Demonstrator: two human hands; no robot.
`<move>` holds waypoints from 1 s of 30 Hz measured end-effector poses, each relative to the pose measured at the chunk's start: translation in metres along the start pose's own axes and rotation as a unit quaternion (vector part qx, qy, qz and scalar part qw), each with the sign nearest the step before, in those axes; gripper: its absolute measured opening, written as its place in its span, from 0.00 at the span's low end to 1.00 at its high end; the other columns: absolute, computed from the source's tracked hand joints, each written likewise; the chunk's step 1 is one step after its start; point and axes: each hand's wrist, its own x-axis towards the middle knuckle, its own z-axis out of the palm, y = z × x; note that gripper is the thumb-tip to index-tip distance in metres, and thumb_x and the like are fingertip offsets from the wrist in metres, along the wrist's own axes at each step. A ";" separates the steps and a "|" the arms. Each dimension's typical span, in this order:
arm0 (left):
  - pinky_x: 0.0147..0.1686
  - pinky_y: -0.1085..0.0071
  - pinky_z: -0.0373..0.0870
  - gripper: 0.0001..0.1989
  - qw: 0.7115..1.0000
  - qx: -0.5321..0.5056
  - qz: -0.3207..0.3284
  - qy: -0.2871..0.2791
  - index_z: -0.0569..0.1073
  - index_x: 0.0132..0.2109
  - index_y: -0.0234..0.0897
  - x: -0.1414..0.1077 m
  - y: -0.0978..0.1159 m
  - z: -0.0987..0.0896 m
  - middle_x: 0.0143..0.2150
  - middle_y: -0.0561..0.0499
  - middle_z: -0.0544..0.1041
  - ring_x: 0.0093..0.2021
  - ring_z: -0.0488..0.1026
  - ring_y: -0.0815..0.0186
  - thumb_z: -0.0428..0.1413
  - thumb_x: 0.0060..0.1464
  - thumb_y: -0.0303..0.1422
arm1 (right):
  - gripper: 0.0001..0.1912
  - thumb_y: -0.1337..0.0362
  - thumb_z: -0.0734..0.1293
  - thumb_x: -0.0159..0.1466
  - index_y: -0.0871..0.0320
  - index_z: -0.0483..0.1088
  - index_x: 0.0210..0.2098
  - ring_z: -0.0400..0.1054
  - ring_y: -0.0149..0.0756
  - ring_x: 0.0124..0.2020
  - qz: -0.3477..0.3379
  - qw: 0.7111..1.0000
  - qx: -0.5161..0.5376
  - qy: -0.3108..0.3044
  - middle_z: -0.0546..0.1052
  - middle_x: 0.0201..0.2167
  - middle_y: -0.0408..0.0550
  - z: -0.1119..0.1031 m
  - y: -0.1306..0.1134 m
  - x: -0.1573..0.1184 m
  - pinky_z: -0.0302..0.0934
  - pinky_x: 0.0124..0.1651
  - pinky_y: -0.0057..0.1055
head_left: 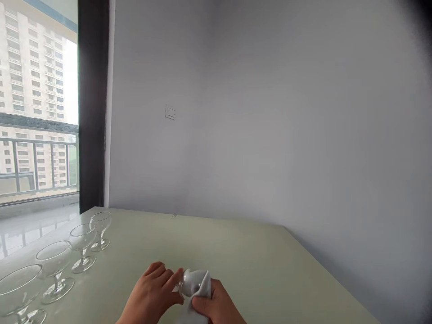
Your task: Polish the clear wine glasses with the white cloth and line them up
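In the low middle of the head view, a clear stemmed glass (191,282) lies tilted sideways between my hands above the table. My left hand (155,290) holds it at its left end, thumb and fingers closed around the edge. A pale grey cloth (192,315) wraps the glass's right end. My right hand (218,302) is closed on that cloth and grips the glass through it, the thumb pressing on the near side. The cloth hides much of the glass's right part.
A row of several clear stemmed glasses (56,265) stands upright along the left side of the pale green table (236,252). Grey walls border the table behind and to the right. At the left is a window with a railing (35,164).
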 end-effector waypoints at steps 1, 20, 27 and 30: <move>0.32 0.70 0.62 0.14 0.999 -0.034 -0.012 -0.026 0.70 0.44 0.40 -0.001 -0.002 0.002 0.24 0.55 0.75 0.25 0.70 0.66 0.53 0.53 0.43 | 0.21 0.65 0.73 0.42 0.60 0.71 0.37 0.60 0.28 0.23 -0.004 0.998 -0.057 0.003 0.71 0.23 0.40 0.000 -0.007 -0.005 0.52 0.27 0.24; 0.16 0.76 0.43 0.33 0.579 -0.706 -0.356 -0.201 0.75 0.32 0.33 -0.005 0.016 0.001 0.13 0.59 0.60 0.13 0.50 0.77 0.48 0.40 0.62 | 0.21 0.77 0.57 0.51 0.51 0.69 0.38 0.68 0.31 0.32 -0.307 0.629 -0.687 -0.194 0.77 0.35 0.41 -0.030 -0.117 -0.027 0.51 0.30 0.25; 0.16 0.77 0.45 0.28 0.498 -0.746 -0.442 0.020 0.72 0.34 0.35 0.000 0.007 0.022 0.14 0.60 0.61 0.13 0.52 0.78 0.55 0.38 0.58 | 0.16 0.51 0.59 0.61 0.58 0.64 0.29 0.57 0.28 0.18 -0.176 0.937 -0.295 -0.064 0.58 0.18 0.37 -0.049 -0.068 -0.015 0.53 0.20 0.24; 0.16 0.78 0.45 0.26 0.493 -0.739 -0.454 0.071 0.70 0.34 0.36 0.002 0.004 0.028 0.15 0.60 0.62 0.14 0.55 0.78 0.58 0.38 0.55 | 0.20 0.46 0.60 0.59 0.58 0.60 0.24 0.54 0.26 0.18 -0.176 0.952 -0.244 -0.056 0.56 0.17 0.37 -0.043 -0.045 -0.004 0.51 0.20 0.24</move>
